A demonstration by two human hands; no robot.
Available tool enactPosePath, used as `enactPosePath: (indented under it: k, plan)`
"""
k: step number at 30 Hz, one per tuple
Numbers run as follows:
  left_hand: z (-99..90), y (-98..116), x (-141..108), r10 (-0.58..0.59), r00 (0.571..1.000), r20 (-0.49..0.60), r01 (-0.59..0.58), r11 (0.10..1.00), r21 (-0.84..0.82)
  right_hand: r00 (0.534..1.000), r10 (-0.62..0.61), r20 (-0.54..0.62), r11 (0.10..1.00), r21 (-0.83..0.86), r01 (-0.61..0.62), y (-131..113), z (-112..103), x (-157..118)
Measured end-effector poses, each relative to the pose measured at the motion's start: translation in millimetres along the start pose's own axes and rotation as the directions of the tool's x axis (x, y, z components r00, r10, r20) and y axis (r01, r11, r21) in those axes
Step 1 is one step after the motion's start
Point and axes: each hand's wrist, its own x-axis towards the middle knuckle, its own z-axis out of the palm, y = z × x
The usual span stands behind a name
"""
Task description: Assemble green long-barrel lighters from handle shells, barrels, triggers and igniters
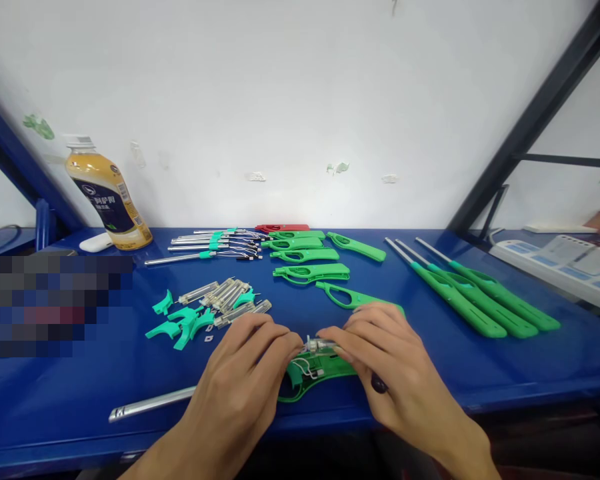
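A green lighter housing half (325, 365) lies open on the table between my hands, with white wires and a teal trigger inside. Above it is a clear fuel tank (320, 344) with a pale valve end. My left hand (245, 370) has its fingertips closed at that valve end; its thumb is hidden. My right hand (390, 357) pinches the tank's other end. Out of the right palm pokes a dark rounded tip (379, 383), perhaps a tool handle. From under my left hand a metal lighter tube (153, 403) extends leftward.
Left of centre lie several clear fuel tanks (230, 295) and teal triggers (183, 325). Behind are wired metal tubes (190, 257), green housing halves (313, 273) and a red one (283, 228). Assembled green lighters (480, 300) lie right; a juice bottle (107, 193) stands back left.
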Motion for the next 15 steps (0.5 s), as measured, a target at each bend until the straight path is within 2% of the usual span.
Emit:
enactPosePath:
  k: [7,11,15]
  plan:
    - [-11.5,3.4,-13.0,-0.043,0.999,-0.015,0.044,0.994,0.096,0.995,0.1,0.006,0.995,0.011,-0.1,-0.9,-0.1,3.4]
    - [-21.5,7.4,-28.2,-0.069,0.997,0.029,0.064,0.989,0.137,0.992,0.123,0.038,0.992,0.035,-0.125,-2.5,-2.4,5.7]
    - [-21.2,8.6,-35.3,-0.097,0.994,0.05,0.085,0.977,0.198,0.99,0.141,0.022,0.985,0.094,-0.143,-0.6,-4.8,5.5]
